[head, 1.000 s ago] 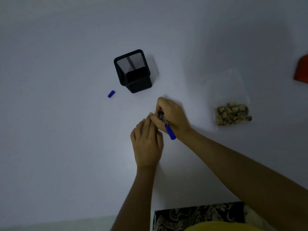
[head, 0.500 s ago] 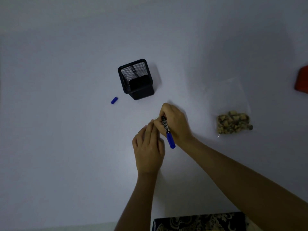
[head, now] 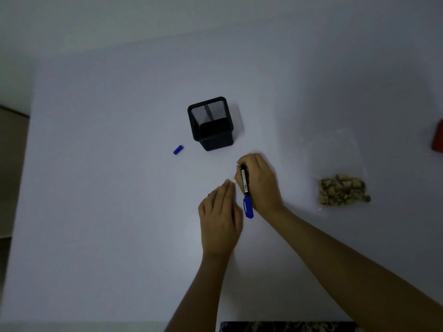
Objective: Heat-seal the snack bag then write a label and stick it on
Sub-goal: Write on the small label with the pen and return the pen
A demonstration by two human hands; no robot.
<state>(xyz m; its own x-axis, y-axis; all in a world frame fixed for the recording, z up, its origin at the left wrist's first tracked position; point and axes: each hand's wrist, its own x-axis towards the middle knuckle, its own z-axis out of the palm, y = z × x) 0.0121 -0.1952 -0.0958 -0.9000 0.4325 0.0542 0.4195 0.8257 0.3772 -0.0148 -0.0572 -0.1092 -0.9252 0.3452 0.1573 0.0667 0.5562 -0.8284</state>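
**Blue marker in the grip, label under the fingers**

Blue is the colour of the marker [head: 245,188]: my right hand [head: 260,182] is closed around its barrel, tip pointing away from me toward the small pale label [head: 232,180] on the white tabletop [head: 107,212]. My left hand [head: 219,221] lies flat with the fingers together, and the fingertips [head: 229,185] press on the near edge of this label; most of the label is hidden, so I cannot read if anything is written. The blue cap [head: 178,149] lies alone to the left, near the black mesh pen holder [head: 212,123].

The snack bag [head: 340,178] rests well apart on the right, with brown pieces gathered at its near end and a clear, flat upper part. I judge it is light, thin and slippery, and the snacks inside can break, so I would take it by the empty clear film near the top, not by the filled part. The label is surely very light and may curl or stick to a finger; holding it by one edge is better.

Compared with half a second ago, the marker stands more upright in the picture and my right hand sits a little further from the left one. The holder, cap and bag keep their arrangement.
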